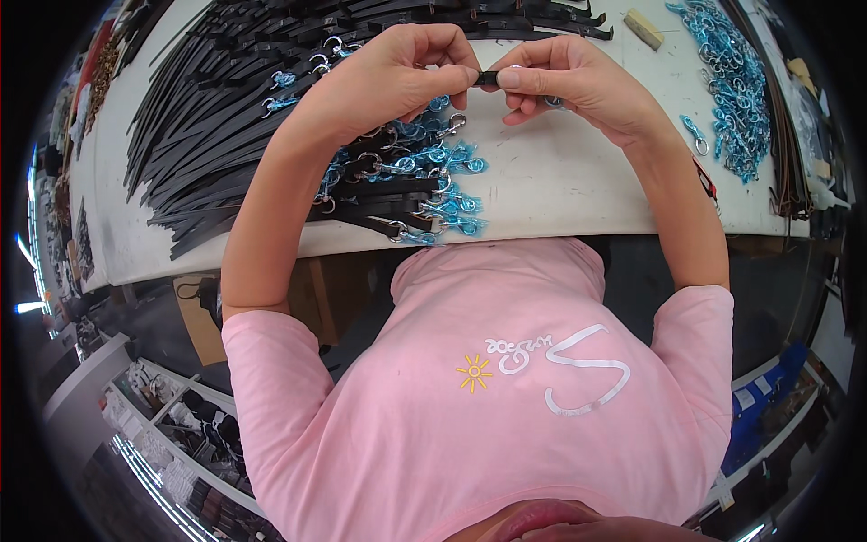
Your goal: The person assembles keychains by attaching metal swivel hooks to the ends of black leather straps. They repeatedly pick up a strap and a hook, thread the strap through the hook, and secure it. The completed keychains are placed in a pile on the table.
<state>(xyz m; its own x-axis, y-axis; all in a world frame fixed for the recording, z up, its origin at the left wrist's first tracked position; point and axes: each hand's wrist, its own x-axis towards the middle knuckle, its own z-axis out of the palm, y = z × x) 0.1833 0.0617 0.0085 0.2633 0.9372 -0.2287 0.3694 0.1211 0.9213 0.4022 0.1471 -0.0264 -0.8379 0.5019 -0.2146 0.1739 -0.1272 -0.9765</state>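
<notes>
A short piece of black strap (pixel 488 79) stretches between my two hands above the white table (pixel 560 194). My left hand (pixel 420 72) pinches one side of it between thumb and curled fingers. From the other side my right hand (pixel 564 81) grips it, thumb on top. A bit of metal shows under the right fingers, too hidden to name. Below my left hand lie black straps fitted with metal snap hooks (pixel 452 126) in blue plastic wrap. More long black straps (pixel 194 135) fan out in a large pile to the left of my left forearm.
A heap of blue-wrapped snap hooks (pixel 736 99) lies at the right, with a single hook (pixel 695 134) beside it. A light-coloured block (pixel 643 29) rests at the far side. Brown straps (pixel 790 172) hang along the right end. Below the table's near edge stands cardboard (pixel 200 330).
</notes>
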